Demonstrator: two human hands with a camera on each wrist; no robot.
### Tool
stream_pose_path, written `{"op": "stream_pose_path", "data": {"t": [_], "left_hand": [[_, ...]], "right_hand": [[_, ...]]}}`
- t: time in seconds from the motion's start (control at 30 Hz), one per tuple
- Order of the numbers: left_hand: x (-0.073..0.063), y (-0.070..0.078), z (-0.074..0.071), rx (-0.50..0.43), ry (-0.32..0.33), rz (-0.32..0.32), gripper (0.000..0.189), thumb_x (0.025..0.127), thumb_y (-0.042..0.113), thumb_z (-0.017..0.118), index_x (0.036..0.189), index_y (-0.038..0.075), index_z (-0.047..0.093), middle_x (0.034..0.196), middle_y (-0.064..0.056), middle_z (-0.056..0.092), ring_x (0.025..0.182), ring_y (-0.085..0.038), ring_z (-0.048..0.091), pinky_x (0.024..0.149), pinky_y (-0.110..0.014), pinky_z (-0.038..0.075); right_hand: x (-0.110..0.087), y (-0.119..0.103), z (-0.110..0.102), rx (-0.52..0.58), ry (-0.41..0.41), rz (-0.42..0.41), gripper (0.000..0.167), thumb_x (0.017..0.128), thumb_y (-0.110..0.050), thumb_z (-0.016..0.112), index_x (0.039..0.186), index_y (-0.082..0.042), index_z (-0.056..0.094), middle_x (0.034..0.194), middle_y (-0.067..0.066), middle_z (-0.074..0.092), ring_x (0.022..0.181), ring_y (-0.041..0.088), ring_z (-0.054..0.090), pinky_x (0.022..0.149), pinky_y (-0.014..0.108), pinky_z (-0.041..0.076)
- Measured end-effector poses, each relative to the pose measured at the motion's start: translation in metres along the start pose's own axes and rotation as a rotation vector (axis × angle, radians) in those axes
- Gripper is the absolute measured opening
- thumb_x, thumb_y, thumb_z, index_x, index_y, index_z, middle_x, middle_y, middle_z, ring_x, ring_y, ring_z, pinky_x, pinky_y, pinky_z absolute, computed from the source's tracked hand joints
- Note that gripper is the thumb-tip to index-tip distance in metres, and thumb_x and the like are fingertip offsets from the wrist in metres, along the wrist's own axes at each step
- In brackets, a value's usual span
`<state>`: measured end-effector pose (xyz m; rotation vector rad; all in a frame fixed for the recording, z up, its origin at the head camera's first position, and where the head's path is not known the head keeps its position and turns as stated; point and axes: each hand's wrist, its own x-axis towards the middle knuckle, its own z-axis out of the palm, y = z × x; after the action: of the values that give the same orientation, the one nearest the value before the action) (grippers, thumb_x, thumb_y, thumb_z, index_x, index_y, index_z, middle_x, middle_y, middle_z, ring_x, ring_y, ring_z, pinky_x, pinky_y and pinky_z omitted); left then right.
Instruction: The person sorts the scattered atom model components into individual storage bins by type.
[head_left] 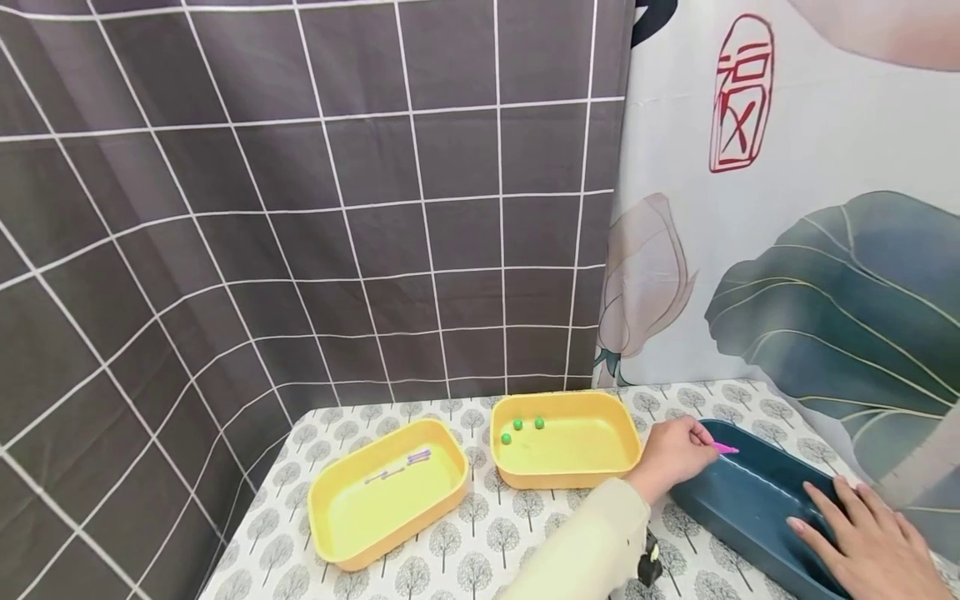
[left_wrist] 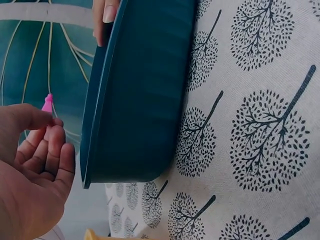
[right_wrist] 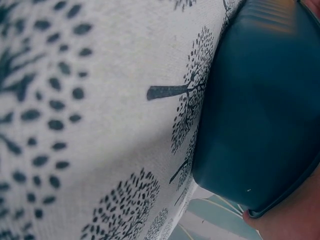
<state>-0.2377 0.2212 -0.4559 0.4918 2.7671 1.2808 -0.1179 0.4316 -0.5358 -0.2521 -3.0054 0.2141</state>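
Note:
My left hand (head_left: 677,452) is held over the far left end of a dark blue basin (head_left: 720,525). Between its thumb and index finger it pinches a small pink pointed piece (head_left: 725,448); in the left wrist view the pink piece (left_wrist: 47,104) shows a knobbed tip, its other end hidden by the fingers. The right hand (head_left: 873,542) rests on the near right part of the basin, its fingers spread and reaching over the rim. In the right wrist view only part of this hand (right_wrist: 287,215) shows, at the basin's rim.
A yellow bin (head_left: 566,481) left of the basin holds three green balls (head_left: 517,425). Farther left, a second yellow bin (head_left: 390,546) holds several thin purple pieces (head_left: 418,456). All stand on a tree-patterned cloth (head_left: 474,575); curtains hang behind.

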Motion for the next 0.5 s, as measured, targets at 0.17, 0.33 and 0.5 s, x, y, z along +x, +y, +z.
{"op": "stream_pose_path", "data": {"t": [0.17, 0.33, 0.5], "left_hand": [[0.001, -0.003, -0.002, -0.028, -0.005, 0.018, 0.02, 0.085, 0.025, 0.082, 0.076, 0.024, 0.065, 0.067, 0.018, 0.059, 0.063, 0.004, 0.05, 0.062, -0.012, 0.042], [0.002, -0.01, -0.01, -0.011, -0.026, 0.085, 0.016, 0.087, 0.027, 0.081, 0.079, 0.025, 0.067, 0.069, 0.019, 0.056, 0.066, 0.006, 0.049, 0.063, -0.01, 0.041], [0.001, -0.013, -0.02, -0.014, -0.065, 0.127, 0.012, 0.088, 0.025, 0.079, 0.083, 0.025, 0.068, 0.072, 0.021, 0.057, 0.067, 0.007, 0.05, 0.064, -0.009, 0.041]], "right_hand": [[0.001, -0.006, -0.004, -0.015, -0.003, 0.004, 0.092, 0.098, -0.071, 0.04, 0.142, 0.01, 0.043, 0.142, 0.049, 0.025, 0.136, 0.066, 0.01, 0.102, 0.082, 0.006], [0.002, -0.005, -0.004, -0.016, 0.009, -0.004, 0.092, 0.099, -0.07, 0.041, 0.143, 0.01, 0.04, 0.143, 0.049, 0.023, 0.135, 0.066, 0.011, 0.102, 0.081, 0.006], [0.003, 0.005, 0.001, -0.011, 0.01, -0.02, 0.094, 0.099, -0.069, 0.04, 0.148, 0.01, 0.033, 0.147, 0.049, 0.015, 0.136, 0.065, 0.008, 0.101, 0.082, 0.004]]}}
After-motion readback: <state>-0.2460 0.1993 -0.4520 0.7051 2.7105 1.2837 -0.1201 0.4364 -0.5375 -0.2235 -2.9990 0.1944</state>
